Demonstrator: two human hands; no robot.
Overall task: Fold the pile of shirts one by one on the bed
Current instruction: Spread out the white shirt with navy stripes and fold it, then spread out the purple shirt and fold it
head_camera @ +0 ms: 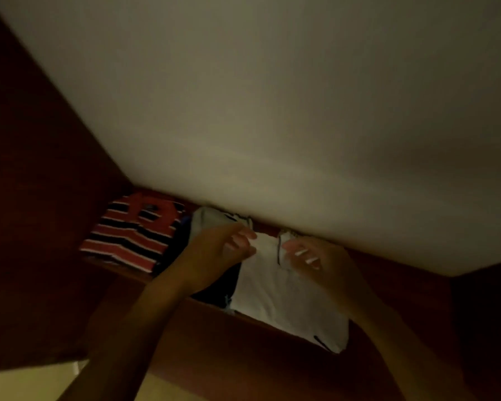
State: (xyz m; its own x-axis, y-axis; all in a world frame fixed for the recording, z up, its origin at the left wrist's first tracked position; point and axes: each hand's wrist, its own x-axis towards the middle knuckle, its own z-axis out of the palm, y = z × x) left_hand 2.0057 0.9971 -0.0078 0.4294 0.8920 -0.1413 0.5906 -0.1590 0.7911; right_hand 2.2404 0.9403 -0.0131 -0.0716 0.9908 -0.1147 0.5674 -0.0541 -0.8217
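In dim light a folded white shirt (284,296) lies on a dark wooden shelf (203,322), its near end hanging over the shelf's front edge. My left hand (214,253) pinches the shirt's far left corner. My right hand (315,259) grips its collar area, fingers curled on the cloth. A folded red, black and white striped shirt (133,233) lies on the same shelf to the left. Between them sits dark clothing (214,287) with a pale grey garment (209,221) behind it, partly hidden by my left hand.
A pale wall or panel (272,96) rises behind the shelf and fills the upper view. Dark wooden side panels (26,198) close in on the left and right. A lighter surface (26,383) shows at the bottom left.
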